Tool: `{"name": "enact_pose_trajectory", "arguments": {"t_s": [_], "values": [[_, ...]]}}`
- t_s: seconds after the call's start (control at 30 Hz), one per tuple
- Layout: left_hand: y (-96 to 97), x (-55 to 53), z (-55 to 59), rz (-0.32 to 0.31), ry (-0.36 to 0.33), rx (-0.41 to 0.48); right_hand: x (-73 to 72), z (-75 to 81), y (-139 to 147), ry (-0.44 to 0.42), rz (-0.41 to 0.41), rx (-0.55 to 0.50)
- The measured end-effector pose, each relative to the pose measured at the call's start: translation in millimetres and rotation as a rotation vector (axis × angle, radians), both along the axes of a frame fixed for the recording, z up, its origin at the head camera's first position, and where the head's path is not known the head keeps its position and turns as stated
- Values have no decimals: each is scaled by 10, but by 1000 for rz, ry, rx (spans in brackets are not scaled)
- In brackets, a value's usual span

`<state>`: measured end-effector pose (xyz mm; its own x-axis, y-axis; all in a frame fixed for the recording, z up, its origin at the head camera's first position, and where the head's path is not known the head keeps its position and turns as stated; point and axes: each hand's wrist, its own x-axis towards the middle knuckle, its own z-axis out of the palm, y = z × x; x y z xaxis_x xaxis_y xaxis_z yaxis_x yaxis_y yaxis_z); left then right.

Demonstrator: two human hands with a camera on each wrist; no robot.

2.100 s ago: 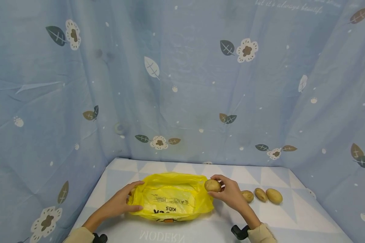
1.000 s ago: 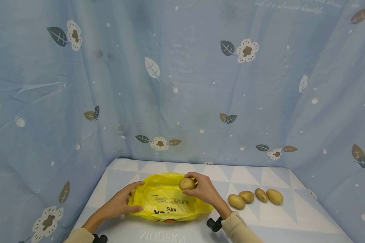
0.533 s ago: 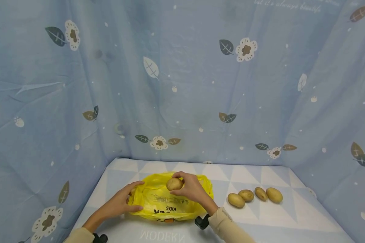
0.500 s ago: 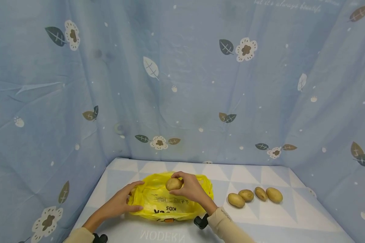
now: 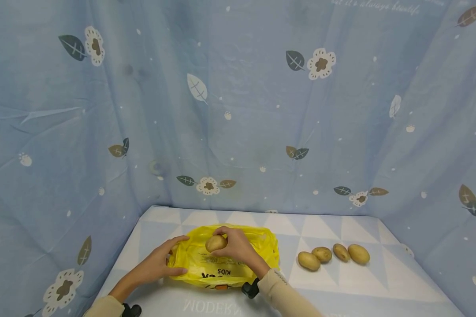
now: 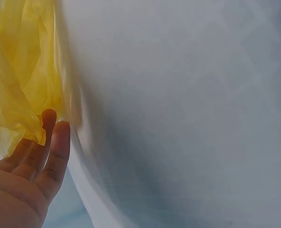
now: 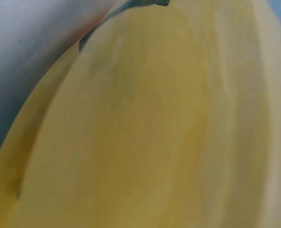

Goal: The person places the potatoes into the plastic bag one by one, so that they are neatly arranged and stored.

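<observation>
A yellow plastic bag [image 5: 258, 240] with dark print lies on the table, its mouth spread wide and facing up. My left hand [image 5: 154, 262] holds the bag's left edge, thumb near and fingers far. In the left wrist view, fingers of the left hand [image 6: 33, 171] lie against the crumpled yellow plastic. My right hand [image 5: 238, 246] pinches a potato [image 5: 215, 243] between thumb and fingers above the bag's mouth, left of its middle. Blurred yellow plastic [image 7: 145, 118] fills most of the right wrist view, and neither the right hand nor the potato shows there.
Several potatoes [image 5: 309, 261] lie in a loose row on the table to the right of the bag. The table [image 5: 341, 286] has a pale triangle-patterned cover. A blue curtain [image 5: 246, 132] with leaves and flowers hangs behind it and along both sides.
My right hand has carried the potato leftward from the bag's right rim to over its left half. My left hand has stayed at the bag's left edge.
</observation>
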<state>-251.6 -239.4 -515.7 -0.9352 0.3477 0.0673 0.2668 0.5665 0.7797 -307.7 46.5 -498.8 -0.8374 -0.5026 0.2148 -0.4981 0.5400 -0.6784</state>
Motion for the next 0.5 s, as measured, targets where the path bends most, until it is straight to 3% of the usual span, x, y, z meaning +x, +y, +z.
{"name": "enact_pose_trajectory", "arguments": {"t_s": [0.27,0.5], "values": [[-2,-17,-8,-19,5,0,-53,-70,-111,25,-16,25],[2,-5,-3,-29,12,1,-90,-118,-181,-14,-35,34]]}}
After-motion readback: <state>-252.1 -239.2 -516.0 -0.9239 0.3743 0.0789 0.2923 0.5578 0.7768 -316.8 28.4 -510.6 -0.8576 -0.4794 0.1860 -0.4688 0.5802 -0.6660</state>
